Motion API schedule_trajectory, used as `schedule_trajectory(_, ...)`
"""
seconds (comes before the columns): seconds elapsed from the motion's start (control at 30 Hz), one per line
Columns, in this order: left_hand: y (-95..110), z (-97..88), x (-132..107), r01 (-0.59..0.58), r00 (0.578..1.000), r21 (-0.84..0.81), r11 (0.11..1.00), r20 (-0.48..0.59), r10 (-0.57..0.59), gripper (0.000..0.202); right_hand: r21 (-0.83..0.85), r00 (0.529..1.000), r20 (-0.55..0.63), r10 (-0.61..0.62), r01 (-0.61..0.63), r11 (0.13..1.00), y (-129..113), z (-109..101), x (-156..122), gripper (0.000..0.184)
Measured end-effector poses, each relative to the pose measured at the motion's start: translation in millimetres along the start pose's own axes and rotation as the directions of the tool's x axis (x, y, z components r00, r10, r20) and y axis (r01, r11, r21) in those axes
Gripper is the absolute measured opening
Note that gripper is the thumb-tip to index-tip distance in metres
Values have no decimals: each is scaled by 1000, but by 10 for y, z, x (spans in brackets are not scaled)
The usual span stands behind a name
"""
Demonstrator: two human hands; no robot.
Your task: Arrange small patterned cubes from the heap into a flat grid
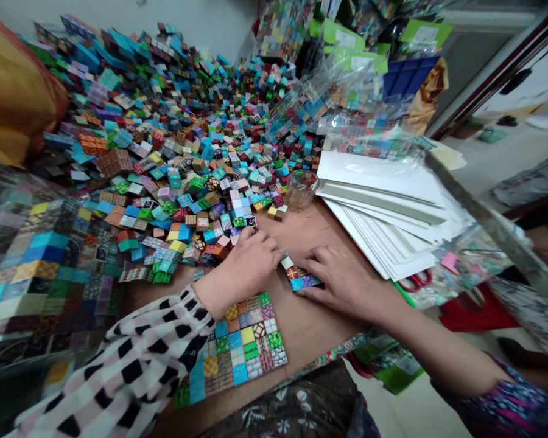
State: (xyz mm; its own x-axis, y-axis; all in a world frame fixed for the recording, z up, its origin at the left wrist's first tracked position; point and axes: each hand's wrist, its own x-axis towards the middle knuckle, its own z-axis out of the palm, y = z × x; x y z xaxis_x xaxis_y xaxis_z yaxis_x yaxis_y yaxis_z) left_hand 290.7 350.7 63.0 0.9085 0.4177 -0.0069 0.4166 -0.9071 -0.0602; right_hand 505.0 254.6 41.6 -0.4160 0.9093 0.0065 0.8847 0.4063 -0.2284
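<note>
My left hand (pixel 251 264) reaches to the near edge of the heap of small patterned cubes (pixel 201 182). Its fingers are curled together, and what they hold, if anything, is hidden. Close by on the brown tabletop lies a small group of joined cubes (pixel 304 282), with blue, purple, red and white faces. My right hand (pixel 335 280) grips this group from the right, thumb on the near side and fingers on the far side. Under my left wrist lies a flat panel of patterned cubes (pixel 251 347) in neat rows, partly covered by my sleeve.
A clear cup (pixel 301 190) stands beside the heap. White cards (pixel 388 207) are stacked at right, with red scissors (pixel 415 281) near them. Bagged cubes fill the left side (pixel 41 267) and back right (pixel 342 91). A blue bin (pixel 408 76) stands behind.
</note>
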Motion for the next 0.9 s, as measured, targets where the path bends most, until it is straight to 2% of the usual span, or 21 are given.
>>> schedule_trajectory(0.17, 38, 60, 91, -24, 1000, 12, 1000, -9, 24, 26, 33, 1000, 15, -6, 6, 999, -20, -9, -16, 42)
schedule_trajectory(0.43, 27, 8, 188, -81, 995, -61, 995, 47, 84, 11, 63, 999, 42, 0, -2, 998, -35, -45, -22, 38)
schedule_trajectory(0.6, 26, -68, 155, 19, 997, -77, 997, 77, -13, 18, 51, 1000, 26, 16, -17, 999, -25, -53, -37, 42)
schedule_trajectory(0.67, 26, -116, 115, 65, 995, -49, 997, 80, -61, 22, 100, 999, -6, 45, -44, 994, 1, -58, -6, 44)
schedule_trajectory(0.8, 7, -164, 27, 85, 996, 34, 996, 29, -86, 22, 215, 988, -72, 134, -116, 970, -19, -109, 171, 42)
schedule_trajectory(0.9, -1, -146, -6, 93, 996, 57, 994, -6, -93, 18, 195, 981, -40, 189, -178, 965, -116, -126, 358, 34)
